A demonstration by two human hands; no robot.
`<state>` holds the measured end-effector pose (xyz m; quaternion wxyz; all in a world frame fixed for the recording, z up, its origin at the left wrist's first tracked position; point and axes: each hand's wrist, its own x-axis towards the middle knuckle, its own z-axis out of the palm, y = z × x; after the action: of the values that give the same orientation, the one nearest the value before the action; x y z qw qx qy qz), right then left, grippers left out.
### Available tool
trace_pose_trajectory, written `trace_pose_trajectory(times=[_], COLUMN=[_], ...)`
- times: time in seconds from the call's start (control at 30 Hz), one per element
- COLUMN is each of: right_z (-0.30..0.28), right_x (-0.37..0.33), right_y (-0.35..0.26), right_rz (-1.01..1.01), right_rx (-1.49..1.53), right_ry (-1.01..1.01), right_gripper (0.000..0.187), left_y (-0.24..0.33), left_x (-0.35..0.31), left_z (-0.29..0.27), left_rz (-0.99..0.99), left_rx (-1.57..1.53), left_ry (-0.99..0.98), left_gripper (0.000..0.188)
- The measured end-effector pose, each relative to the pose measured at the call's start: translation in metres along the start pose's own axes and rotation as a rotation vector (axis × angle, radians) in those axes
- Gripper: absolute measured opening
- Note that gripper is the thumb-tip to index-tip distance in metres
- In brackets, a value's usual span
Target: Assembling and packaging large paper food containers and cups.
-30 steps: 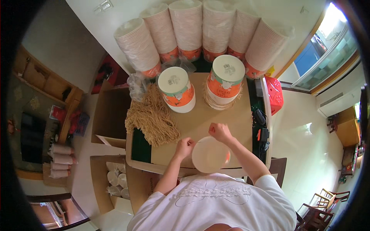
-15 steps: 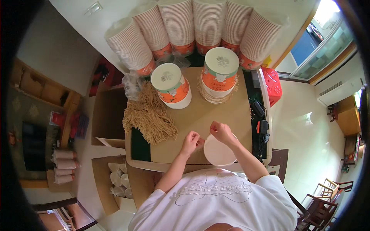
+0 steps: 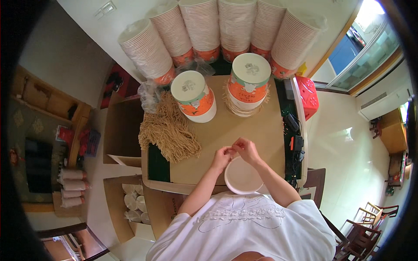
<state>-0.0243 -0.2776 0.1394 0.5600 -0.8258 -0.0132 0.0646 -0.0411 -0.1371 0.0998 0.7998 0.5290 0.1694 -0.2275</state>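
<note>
A white paper bucket [image 3: 244,177] sits near my body with its round opening facing up. Just past its far rim, my left hand [image 3: 222,157] and my right hand [image 3: 246,150] come together with fingertips pinched. What lies between the fingers is too small to make out. A thick heap of tan cords [image 3: 170,132] lies to the left of my hands. Two upside-down orange and white paper buckets, a left one [image 3: 196,104] and a right one [image 3: 249,85], stand beyond the hands. Tan loops of cord surround the right one's lower part.
Tall plastic-wrapped stacks of paper buckets [image 3: 198,28] line the table's back. Black cables and adapters [image 3: 297,143] lie along the right edge. A red plastic stool [image 3: 307,99] stands beyond it. Open cardboard boxes [image 3: 114,209] stand on the floor at left.
My hands, apart before, have met at the fingertips. The open bucket has shifted slightly toward my body and to the left.
</note>
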Motion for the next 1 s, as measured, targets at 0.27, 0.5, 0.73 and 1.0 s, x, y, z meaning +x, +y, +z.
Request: trace_pose_trajectory(times=[0.27,0.5,0.73,1.0], right_z=[-0.002,-0.005,-0.007,-0.015], right_x=[0.005,0.008,0.014,0.017], right_y=[0.002,-0.004,0.007,-0.004], right_rz=[0.065,0.068,0.098,0.157], right_rx=[0.109,0.064,0.255,0.071], right_ry=[0.136,-0.007,0.012,-0.203], right_gripper=[0.01,0.013,0.015,0.016], left_y=[0.002,0.01,0.006,0.009], left_x=[-0.007,-0.009,-0.007,-0.01], left_z=[0.01,0.012,0.005,0.009], left_rz=[0.205,0.211,0.205,0.158], left_rx=[0.378,0.309,0.292,0.242], left_ry=[0.048,0.101,0.106,0.103], left_gripper=[0.01,0.015,0.011,0.011])
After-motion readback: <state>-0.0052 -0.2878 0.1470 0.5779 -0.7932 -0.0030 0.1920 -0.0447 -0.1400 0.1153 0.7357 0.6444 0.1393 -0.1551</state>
